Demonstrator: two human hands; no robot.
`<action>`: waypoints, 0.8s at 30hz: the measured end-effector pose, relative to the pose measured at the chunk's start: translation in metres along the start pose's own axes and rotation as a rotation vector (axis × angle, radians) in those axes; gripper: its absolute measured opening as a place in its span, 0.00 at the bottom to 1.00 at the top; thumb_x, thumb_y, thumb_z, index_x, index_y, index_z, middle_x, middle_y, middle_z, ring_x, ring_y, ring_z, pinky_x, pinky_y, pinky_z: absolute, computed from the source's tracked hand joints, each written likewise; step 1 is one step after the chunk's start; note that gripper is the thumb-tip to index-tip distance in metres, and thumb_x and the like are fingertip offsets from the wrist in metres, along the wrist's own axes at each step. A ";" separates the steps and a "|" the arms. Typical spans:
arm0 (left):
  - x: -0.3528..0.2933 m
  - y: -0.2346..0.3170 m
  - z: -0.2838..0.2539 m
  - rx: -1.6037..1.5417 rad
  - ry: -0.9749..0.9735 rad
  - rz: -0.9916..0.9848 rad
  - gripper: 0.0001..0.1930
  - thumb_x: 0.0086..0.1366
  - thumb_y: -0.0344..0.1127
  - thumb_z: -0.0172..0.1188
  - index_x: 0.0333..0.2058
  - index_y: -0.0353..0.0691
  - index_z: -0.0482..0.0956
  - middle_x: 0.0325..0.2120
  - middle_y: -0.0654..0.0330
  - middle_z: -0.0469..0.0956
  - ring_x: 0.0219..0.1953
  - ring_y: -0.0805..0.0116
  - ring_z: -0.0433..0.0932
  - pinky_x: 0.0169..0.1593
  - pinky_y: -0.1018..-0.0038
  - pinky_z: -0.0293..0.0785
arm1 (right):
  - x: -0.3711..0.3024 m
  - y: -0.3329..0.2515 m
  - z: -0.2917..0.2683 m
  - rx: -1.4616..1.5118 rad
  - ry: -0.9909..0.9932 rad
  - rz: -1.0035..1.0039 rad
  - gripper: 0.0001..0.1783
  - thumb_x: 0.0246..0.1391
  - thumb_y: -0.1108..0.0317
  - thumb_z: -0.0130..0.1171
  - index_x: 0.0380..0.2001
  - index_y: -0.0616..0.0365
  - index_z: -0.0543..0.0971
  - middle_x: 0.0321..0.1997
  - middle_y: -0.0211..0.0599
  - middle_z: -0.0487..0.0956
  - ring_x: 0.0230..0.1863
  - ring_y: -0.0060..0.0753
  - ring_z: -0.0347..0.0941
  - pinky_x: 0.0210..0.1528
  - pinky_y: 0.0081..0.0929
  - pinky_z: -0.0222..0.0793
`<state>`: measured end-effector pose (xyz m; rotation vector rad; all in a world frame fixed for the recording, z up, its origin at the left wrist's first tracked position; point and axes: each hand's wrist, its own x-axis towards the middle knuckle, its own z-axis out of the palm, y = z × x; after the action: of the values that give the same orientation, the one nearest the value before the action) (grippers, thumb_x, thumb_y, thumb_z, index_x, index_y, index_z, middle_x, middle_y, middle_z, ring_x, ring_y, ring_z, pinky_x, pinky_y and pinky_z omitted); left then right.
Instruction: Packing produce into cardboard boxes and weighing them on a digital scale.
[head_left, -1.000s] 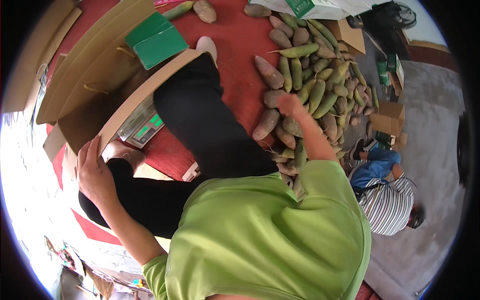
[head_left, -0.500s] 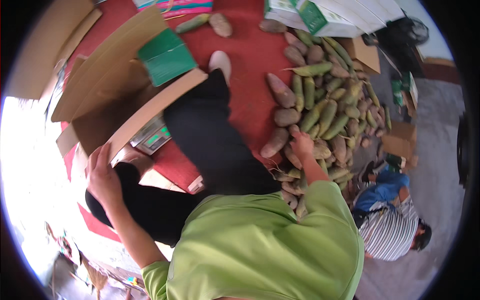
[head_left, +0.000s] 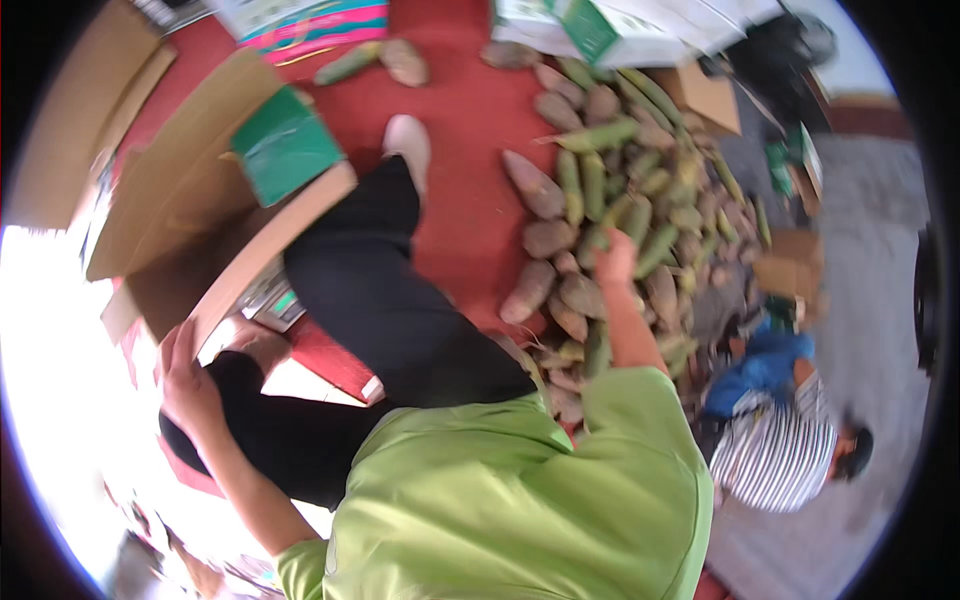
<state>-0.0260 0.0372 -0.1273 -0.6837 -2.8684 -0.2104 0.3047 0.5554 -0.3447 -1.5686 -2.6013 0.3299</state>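
Note:
My left hand (head_left: 192,393) grips the near edge of an open cardboard box (head_left: 262,250), its fingers over the rim. A green flat piece (head_left: 287,147) lies against the box's far side. Out to the right, my right hand (head_left: 617,262) reaches into a heap of long green radishes (head_left: 593,187) and brownish-pink roots (head_left: 548,238) like sweet potatoes. Its fingers are bent round the end of a green radish; blur hides part of the grip.
A scale (head_left: 277,305) with a lit green display sits between the box and my leg. Cartons (head_left: 640,35) stand beyond the heap; a pink-edged carton (head_left: 318,28) is at the far left. A person in a striped shirt (head_left: 775,455) crouches at the right. Red floor covering (head_left: 465,190) lies beneath.
My right hand has moved farther into the heap, from a brownish-pink root to a green radish. My left hand stays at the box edge. The whole view has shifted slightly.

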 end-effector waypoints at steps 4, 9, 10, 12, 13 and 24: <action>0.000 0.012 0.004 0.004 -0.018 -0.081 0.21 0.50 0.19 0.49 0.41 0.45 0.81 0.42 0.60 0.78 0.47 0.57 0.75 0.52 0.66 0.70 | 0.057 0.045 -0.030 -0.009 0.033 -0.003 0.35 0.33 0.64 0.72 0.49 0.65 0.74 0.49 0.52 0.77 0.52 0.51 0.72 0.57 0.40 0.66; 0.011 0.018 0.007 0.002 0.108 0.043 0.16 0.47 0.26 0.55 0.37 0.47 0.81 0.36 0.65 0.80 0.40 0.63 0.78 0.45 0.67 0.74 | 0.109 0.186 0.000 0.010 0.009 0.085 0.53 0.30 0.62 0.73 0.61 0.70 0.60 0.60 0.55 0.67 0.61 0.51 0.64 0.63 0.38 0.60; 0.007 0.019 0.003 0.064 0.110 0.030 0.15 0.48 0.27 0.55 0.36 0.47 0.82 0.35 0.67 0.80 0.39 0.64 0.79 0.45 0.68 0.74 | 0.107 0.160 0.018 0.307 -0.218 0.133 0.53 0.31 0.62 0.73 0.62 0.68 0.59 0.62 0.55 0.65 0.61 0.52 0.63 0.62 0.39 0.61; 0.006 0.012 0.008 0.061 0.138 0.031 0.15 0.48 0.28 0.56 0.36 0.48 0.82 0.34 0.68 0.80 0.38 0.65 0.79 0.44 0.69 0.74 | 0.114 0.175 0.020 0.505 -0.261 0.196 0.53 0.32 0.61 0.73 0.62 0.65 0.59 0.62 0.55 0.64 0.61 0.55 0.63 0.61 0.44 0.64; 0.006 0.012 0.007 0.083 0.140 0.008 0.15 0.48 0.28 0.56 0.36 0.48 0.82 0.34 0.68 0.80 0.38 0.65 0.79 0.44 0.69 0.74 | 0.117 0.163 0.025 0.221 -0.245 0.253 0.53 0.31 0.61 0.74 0.62 0.64 0.59 0.61 0.55 0.65 0.60 0.55 0.64 0.59 0.47 0.65; 0.011 0.014 0.005 0.091 0.129 0.049 0.15 0.49 0.29 0.56 0.37 0.48 0.81 0.34 0.68 0.79 0.37 0.66 0.79 0.43 0.70 0.74 | 0.082 0.099 0.014 0.098 -0.162 0.172 0.45 0.36 0.70 0.72 0.59 0.56 0.60 0.58 0.51 0.68 0.56 0.52 0.68 0.53 0.48 0.70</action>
<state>-0.0302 0.0548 -0.1284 -0.6954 -2.7164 -0.1118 0.3493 0.6709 -0.3839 -1.8056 -2.5223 0.6126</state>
